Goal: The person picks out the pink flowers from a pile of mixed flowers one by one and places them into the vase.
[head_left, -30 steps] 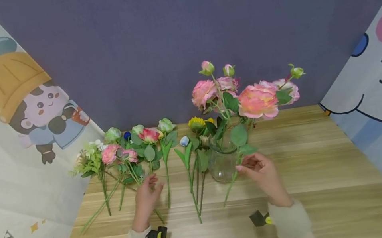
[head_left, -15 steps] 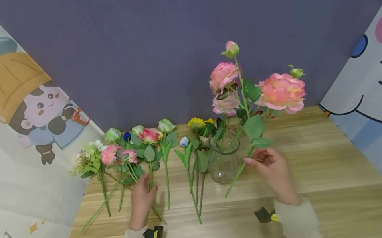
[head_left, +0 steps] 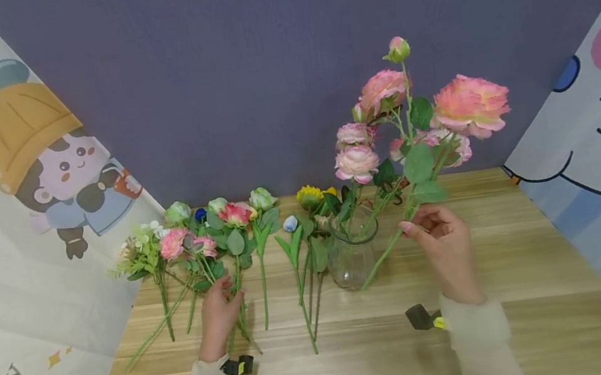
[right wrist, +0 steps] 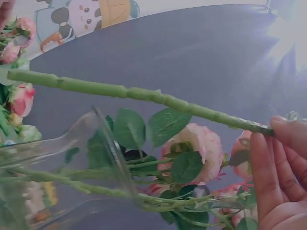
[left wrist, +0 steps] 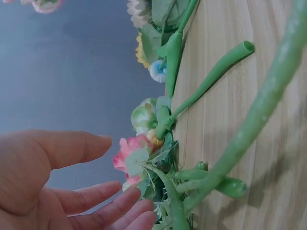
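flower stem (right wrist: 108, 89) — pinched by right hand (head_left: 448, 247) — tilts beside glass vase (head_left: 348, 267).

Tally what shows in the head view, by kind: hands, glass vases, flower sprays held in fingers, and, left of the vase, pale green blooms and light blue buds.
Hands: 2, the left hand and the right hand
Glass vase: 1
Held pink flower spray: 1
Pale green blooms: 3
Light blue bud: 1
Total: 8
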The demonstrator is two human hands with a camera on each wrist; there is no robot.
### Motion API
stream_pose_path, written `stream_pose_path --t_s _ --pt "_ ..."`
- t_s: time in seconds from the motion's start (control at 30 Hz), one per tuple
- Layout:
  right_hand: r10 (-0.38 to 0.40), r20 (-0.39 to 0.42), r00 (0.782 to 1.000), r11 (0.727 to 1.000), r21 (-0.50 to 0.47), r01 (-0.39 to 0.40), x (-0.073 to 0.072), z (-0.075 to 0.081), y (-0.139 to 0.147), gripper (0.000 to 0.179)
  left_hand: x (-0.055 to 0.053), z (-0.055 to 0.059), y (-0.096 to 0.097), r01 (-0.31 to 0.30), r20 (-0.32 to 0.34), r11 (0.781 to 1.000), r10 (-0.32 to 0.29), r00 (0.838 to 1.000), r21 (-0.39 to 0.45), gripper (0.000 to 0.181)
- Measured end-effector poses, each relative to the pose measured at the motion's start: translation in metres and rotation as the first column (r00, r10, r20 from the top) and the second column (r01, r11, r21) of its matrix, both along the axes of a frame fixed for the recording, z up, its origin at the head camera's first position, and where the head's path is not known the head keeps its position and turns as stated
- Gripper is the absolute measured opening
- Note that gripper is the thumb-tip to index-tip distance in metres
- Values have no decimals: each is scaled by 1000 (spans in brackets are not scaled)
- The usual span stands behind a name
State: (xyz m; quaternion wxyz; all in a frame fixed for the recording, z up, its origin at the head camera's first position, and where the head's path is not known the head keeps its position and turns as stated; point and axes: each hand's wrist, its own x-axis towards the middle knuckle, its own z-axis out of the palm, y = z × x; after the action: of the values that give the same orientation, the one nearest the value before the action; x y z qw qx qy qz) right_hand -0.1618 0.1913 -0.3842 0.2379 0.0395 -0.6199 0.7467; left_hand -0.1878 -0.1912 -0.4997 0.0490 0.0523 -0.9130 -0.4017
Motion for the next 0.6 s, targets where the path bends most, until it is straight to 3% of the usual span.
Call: stream_pose_path --t_s 0.3,0.6 --pt "-44 -13 999 998 -45 43 -13 16 4 17 -1 1 -4 1 32 1000 -1 999 -2 51" --pt "-6 -87 996 988 -156 -7 -27 23 5 20 -2 2 -10 5 88 1000 -6 996 19 55"
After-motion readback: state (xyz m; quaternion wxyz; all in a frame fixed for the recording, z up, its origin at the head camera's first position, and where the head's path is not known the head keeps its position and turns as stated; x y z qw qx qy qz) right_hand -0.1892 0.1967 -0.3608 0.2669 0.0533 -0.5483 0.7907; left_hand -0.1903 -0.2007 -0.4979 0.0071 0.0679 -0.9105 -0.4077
